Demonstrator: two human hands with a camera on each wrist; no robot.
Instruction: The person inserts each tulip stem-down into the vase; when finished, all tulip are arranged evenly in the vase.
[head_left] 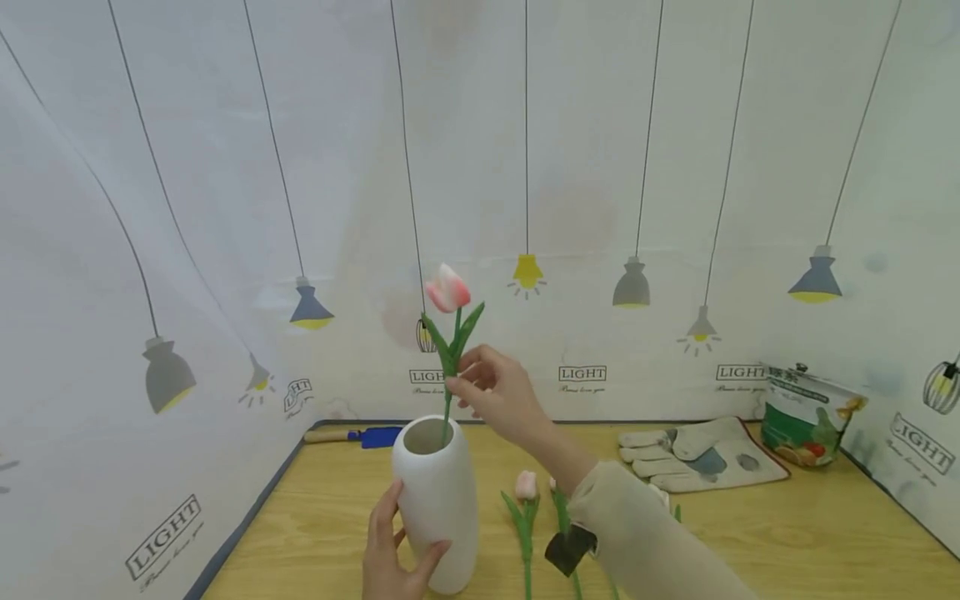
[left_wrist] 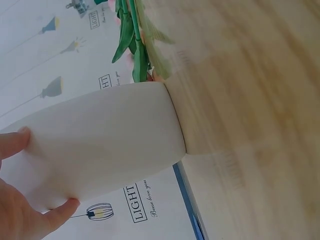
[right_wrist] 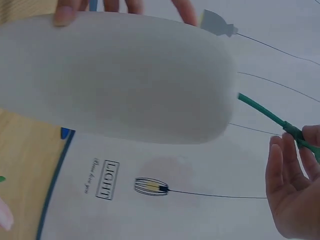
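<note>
A tall white vase (head_left: 442,508) stands upright on the wooden table. My left hand (head_left: 397,542) grips its side, with the thumb in front and the fingers round the left; the left wrist view shows the vase's base (left_wrist: 150,120) on the table. Above the mouth, my right hand (head_left: 498,396) pinches the green stem of a pink-and-white artificial tulip (head_left: 448,290) just below its leaves. The flower points up, and the lower end of the stem (right_wrist: 260,107) is at the vase's rim.
More pale pink tulips (head_left: 527,486) lie right of the vase, partly under my right sleeve. A blue trowel (head_left: 378,437) lies behind at left. Work gloves (head_left: 705,458) and a green-and-white bag (head_left: 806,417) are at the back right. Lamp-printed sheeting (head_left: 585,333) encloses the table.
</note>
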